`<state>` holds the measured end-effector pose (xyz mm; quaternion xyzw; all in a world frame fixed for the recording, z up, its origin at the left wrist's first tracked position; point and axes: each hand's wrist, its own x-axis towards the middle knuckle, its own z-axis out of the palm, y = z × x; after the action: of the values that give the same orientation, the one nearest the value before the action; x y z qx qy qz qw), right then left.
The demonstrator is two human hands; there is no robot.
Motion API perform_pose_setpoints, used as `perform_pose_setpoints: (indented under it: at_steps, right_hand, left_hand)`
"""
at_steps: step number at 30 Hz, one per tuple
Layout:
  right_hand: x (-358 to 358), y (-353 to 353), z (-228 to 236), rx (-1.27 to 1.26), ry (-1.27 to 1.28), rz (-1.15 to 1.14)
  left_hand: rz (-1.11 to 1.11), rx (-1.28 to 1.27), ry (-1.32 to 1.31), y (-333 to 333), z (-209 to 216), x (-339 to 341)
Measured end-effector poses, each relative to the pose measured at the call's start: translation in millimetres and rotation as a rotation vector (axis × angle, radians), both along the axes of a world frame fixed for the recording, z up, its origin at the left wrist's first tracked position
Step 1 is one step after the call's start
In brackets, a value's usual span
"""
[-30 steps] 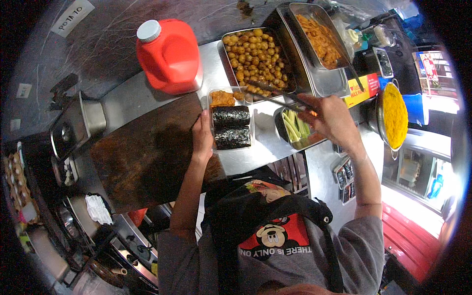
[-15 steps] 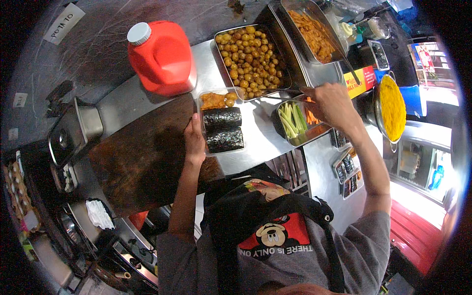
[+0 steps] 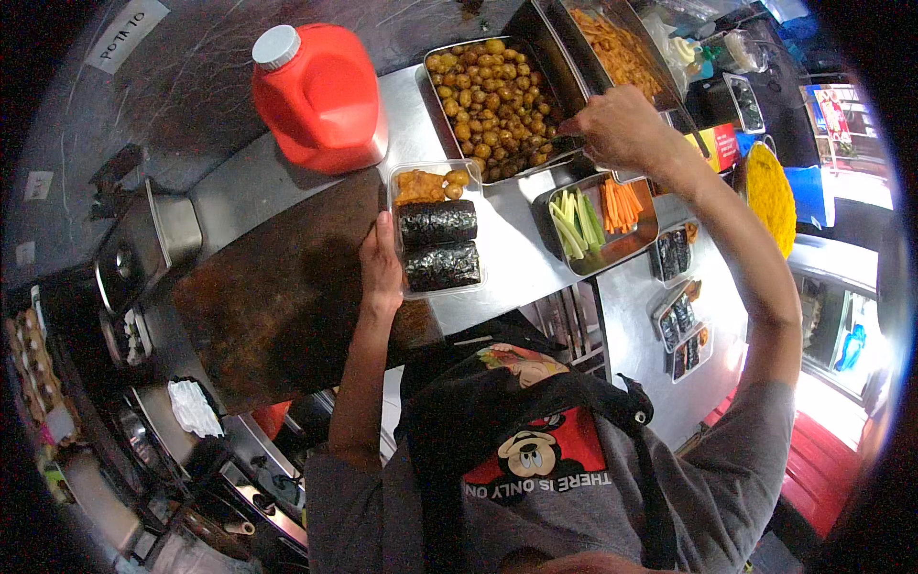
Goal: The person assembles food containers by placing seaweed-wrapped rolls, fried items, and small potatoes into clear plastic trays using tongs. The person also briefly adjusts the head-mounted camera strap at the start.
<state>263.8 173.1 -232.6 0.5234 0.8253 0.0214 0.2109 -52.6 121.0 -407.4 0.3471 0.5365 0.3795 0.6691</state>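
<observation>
My left hand (image 3: 382,273) grips the left side of a clear plastic food container (image 3: 481,251). Inside it lie two black seaweed rolls (image 3: 439,244), with orange-brown pieces (image 3: 419,187) and small potatoes (image 3: 457,184) at the far end. My right hand (image 3: 622,132) is closed at the right edge of a metal pan of small browned potatoes (image 3: 492,100). What its fingers hold, if anything, I cannot make out. Just nearer than that hand, a metal tray (image 3: 612,256) carries cucumber sticks (image 3: 577,222) and carrot sticks (image 3: 622,205).
A red jug (image 3: 320,100) with a white cap stands behind a dark brown board (image 3: 287,287). Far right are a pan of orange-brown food (image 3: 617,48) and a bowl of yellow food (image 3: 770,201). Several packed containers (image 3: 677,320) sit on the right-hand counter.
My right hand has moved up and left, from above the carrot sticks to the potato pan's edge, uncovering the carrots. My left hand stays at the container.
</observation>
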Motion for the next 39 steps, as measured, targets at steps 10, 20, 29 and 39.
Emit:
perform_pose_setpoints:
  at_steps: [10, 20, 29, 39]
  right_hand:
    - [9, -7, 13, -0.027, -0.017, 0.014]
    - [-22, -35, 58, 0.011, 0.185, 0.029]
    - [-18, -47, 71, 0.042, 0.259, -0.008]
    - [-5, -47, 62, 0.173, 0.048, -0.139]
  left_hand:
    - [0.003, -0.023, -0.023, 4, -9, 4]
    - [-0.059, 0.020, -0.029, 1, -13, 12]
    - [-0.075, 0.002, -0.099, -3, -6, 12]
    - [-0.033, 0.072, 0.056, 0, -5, -5]
